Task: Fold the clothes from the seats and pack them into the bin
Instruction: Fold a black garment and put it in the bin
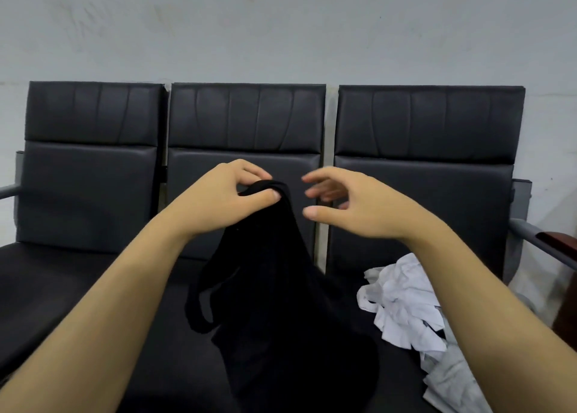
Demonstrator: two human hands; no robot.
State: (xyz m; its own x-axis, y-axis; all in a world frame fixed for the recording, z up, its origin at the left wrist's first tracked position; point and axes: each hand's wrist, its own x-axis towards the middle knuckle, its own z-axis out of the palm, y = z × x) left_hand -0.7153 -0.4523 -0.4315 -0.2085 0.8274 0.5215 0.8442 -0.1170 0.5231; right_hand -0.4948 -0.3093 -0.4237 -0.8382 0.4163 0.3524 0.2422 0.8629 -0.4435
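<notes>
My left hand [224, 194] pinches the top edge of a black garment [274, 294] and holds it up in front of the middle seat. The garment hangs down from that pinch, with a strap loop at its left side and its lower part draped on the seat. My right hand [349, 201] hovers just to the right of the pinched edge, fingers loosely spread, touching nothing. A crumpled white garment [402, 303] lies on the right seat, partly under my right forearm. No bin is in view.
A row of three black padded seats [90, 194] stands against a pale wall. Grey metal armrests [543, 241] close off both ends. A dark brown wooden piece [562, 241] sits at the far right edge.
</notes>
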